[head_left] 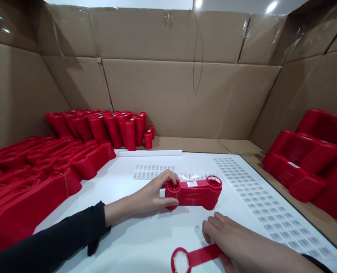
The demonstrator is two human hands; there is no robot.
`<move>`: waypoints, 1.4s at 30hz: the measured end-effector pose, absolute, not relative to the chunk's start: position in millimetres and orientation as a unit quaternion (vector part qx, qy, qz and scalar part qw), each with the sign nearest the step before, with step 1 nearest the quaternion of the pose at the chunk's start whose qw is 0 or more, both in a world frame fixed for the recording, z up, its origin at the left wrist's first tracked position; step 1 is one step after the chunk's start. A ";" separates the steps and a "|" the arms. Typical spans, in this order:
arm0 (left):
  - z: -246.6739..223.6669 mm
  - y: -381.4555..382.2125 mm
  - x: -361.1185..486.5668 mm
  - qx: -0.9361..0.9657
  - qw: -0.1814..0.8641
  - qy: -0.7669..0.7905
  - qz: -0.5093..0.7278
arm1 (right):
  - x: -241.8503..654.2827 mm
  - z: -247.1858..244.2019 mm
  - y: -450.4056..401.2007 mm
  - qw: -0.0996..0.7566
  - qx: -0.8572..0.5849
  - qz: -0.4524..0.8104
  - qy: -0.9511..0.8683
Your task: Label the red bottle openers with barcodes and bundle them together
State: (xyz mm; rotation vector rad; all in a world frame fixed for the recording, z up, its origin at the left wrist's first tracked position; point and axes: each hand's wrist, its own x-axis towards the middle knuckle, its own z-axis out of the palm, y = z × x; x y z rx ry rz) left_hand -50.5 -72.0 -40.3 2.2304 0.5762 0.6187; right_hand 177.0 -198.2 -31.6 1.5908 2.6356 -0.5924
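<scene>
A stack of red plastic pieces (195,194) with a ring at each end stands on the white table, a small white label on its top. My left hand (159,191) grips the stack's left end, fingers in the ring and thumb along the near side. A thin band runs over that end. Nearer to me, a single flat red piece (202,256) has its left ring showing; its right end is hidden under my right hand (225,235), whose curled fingers hold it.
Many banded red stacks (54,182) fill the left side, with upright stacks (114,129) behind. More red stacks (296,170) lie at the right. Label sheets (265,204) and a white roll (151,153) lie on the table (123,242). Cardboard walls (168,98) surround it.
</scene>
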 end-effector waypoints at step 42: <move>-53.6 20.9 -23.9 0.926 -0.017 0.371 0.066 | 169.3 -87.5 1.4 -0.353 0.525 -0.431 0.644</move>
